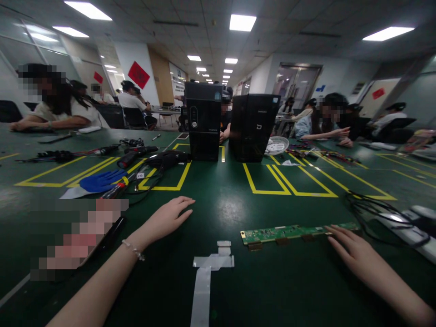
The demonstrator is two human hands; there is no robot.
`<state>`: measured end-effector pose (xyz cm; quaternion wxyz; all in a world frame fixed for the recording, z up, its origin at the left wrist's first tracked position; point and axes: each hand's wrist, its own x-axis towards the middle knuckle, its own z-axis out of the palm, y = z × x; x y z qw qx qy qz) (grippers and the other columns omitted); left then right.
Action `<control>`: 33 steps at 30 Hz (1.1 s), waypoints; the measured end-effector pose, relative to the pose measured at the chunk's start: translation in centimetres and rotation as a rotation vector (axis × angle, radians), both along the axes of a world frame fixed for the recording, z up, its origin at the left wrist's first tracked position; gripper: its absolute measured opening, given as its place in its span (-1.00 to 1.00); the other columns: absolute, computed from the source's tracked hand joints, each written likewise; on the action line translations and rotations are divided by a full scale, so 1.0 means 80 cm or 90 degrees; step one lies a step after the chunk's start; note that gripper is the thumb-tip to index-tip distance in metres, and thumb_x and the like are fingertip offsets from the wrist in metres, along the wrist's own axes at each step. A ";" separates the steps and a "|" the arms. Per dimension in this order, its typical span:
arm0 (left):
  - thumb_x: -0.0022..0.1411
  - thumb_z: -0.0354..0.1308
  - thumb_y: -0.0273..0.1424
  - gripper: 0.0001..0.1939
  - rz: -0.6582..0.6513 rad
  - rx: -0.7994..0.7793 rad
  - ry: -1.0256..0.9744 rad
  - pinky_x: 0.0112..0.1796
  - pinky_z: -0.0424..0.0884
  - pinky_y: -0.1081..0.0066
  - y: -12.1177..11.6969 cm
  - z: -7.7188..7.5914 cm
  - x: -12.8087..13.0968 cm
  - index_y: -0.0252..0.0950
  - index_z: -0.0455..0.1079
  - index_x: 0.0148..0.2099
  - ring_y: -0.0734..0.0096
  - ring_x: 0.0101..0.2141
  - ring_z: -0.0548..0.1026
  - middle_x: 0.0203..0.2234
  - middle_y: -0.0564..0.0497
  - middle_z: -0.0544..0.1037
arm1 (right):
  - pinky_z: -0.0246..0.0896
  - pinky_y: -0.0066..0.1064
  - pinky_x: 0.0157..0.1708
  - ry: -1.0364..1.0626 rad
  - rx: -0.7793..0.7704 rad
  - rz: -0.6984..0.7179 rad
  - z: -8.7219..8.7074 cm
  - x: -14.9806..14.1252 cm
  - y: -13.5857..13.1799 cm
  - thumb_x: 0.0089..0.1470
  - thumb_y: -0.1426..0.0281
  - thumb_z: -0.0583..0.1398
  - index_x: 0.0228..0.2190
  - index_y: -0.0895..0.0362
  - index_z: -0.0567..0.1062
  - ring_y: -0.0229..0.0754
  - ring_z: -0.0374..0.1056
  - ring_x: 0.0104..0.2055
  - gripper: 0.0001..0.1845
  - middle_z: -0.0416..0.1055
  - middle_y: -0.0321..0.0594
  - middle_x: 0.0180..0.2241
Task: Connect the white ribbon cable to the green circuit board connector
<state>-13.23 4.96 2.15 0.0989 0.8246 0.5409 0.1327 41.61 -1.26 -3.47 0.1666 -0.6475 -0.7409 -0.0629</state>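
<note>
A long, narrow green circuit board (277,233) lies flat on the dark green table (225,206), with brown tabs along its near edge. The fingers of my right hand (356,250) reach over its right end, stretched out; whether they press on it I cannot tell. My left hand (172,217) rests low over the bare tabletop, palm down with its fingers extended, apart from the board. Nothing shows in either hand. Between my arms, strips of whitish tape (213,261) are stuck to the table.
Two black computer towers (204,122) (255,127) stand ahead. Left are a blue glove (102,180), a screwdriver (114,190) and dark cables. At right, black cords (369,209) lie by a white power strip (405,231). A white basket (276,145) sits farther back. Several people sit around.
</note>
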 end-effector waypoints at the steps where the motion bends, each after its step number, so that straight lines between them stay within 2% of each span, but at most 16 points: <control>1: 0.33 -0.15 -0.12 -0.52 -0.008 -0.013 -0.012 0.05 0.28 0.25 -0.002 0.004 0.008 -0.15 0.24 0.21 0.23 0.07 0.34 0.12 -0.01 0.34 | 0.20 0.04 0.05 -0.008 -0.017 0.030 -0.005 -0.006 -0.003 0.18 -0.03 -0.16 -0.02 0.20 0.43 0.13 0.22 0.07 -0.31 0.29 0.03 0.03; 4: 0.33 -0.13 -0.14 -0.54 -0.020 -0.017 -0.015 0.03 0.30 0.26 -0.008 0.008 0.022 -0.15 0.28 0.18 0.23 0.05 0.37 0.09 0.01 0.38 | 0.08 0.11 0.11 -0.038 -0.060 0.100 -0.014 -0.032 -0.006 0.22 -0.05 -0.18 0.10 0.18 0.34 0.13 0.07 0.18 -0.28 0.13 -0.03 0.16; 7: 0.33 -0.13 -0.15 -0.55 -0.016 -0.017 -0.003 0.02 0.31 0.26 -0.010 0.003 0.019 -0.17 0.30 0.16 0.24 0.04 0.38 0.08 0.00 0.39 | 0.02 0.12 0.14 -0.054 -0.060 0.112 -0.017 -0.054 -0.005 0.25 -0.04 -0.21 0.16 0.19 0.25 0.11 0.03 0.20 -0.27 0.03 -0.03 0.21; 13: 0.33 -0.14 -0.13 -0.54 -0.011 -0.025 0.000 0.02 0.31 0.26 -0.009 -0.007 0.007 -0.17 0.31 0.15 0.23 0.03 0.38 0.06 0.00 0.40 | 0.04 0.09 0.14 -0.097 -0.088 0.113 -0.005 -0.086 0.005 0.27 0.01 -0.20 0.15 0.26 0.26 0.14 0.08 0.17 -0.29 0.07 0.04 0.19; 20: 0.35 -0.14 -0.15 -0.57 -0.052 -0.039 -0.012 0.01 0.32 0.30 -0.014 -0.005 0.019 -0.17 0.32 0.14 0.28 0.01 0.39 0.04 0.02 0.42 | 0.05 0.00 0.16 -0.166 -0.137 0.097 0.017 -0.136 0.019 0.23 0.02 -0.10 0.16 0.27 0.25 0.14 0.09 0.16 -0.31 0.08 0.00 0.18; 25: 0.35 -0.13 -0.15 -0.57 -0.062 -0.055 -0.026 0.05 0.28 0.29 -0.017 -0.004 0.020 -0.17 0.32 0.14 0.28 0.04 0.36 0.06 0.00 0.40 | 0.08 -0.01 0.13 -0.184 -0.141 0.057 0.021 -0.159 0.023 0.21 -0.03 -0.08 0.15 0.33 0.25 0.19 0.12 0.13 -0.24 0.10 0.07 0.17; 29: 0.36 -0.12 -0.18 -0.59 -0.117 -0.097 -0.067 0.08 0.25 0.28 -0.025 -0.001 0.029 -0.16 0.31 0.15 0.30 0.06 0.34 0.08 0.00 0.38 | 0.05 -0.02 0.14 -0.186 -0.141 0.020 0.018 -0.162 0.021 0.21 -0.03 -0.10 0.18 0.33 0.20 0.16 0.10 0.15 -0.23 0.06 0.05 0.18; 33: 0.38 -0.16 -0.26 -0.61 -0.235 -0.121 -0.093 0.13 0.17 0.21 -0.039 0.010 0.057 -0.11 0.29 0.16 0.27 0.12 0.28 0.12 0.02 0.37 | 0.19 0.02 0.03 -0.163 -0.145 -0.019 0.018 -0.156 0.016 0.22 -0.02 -0.14 0.19 0.31 0.17 0.17 0.09 0.16 -0.23 0.04 0.04 0.19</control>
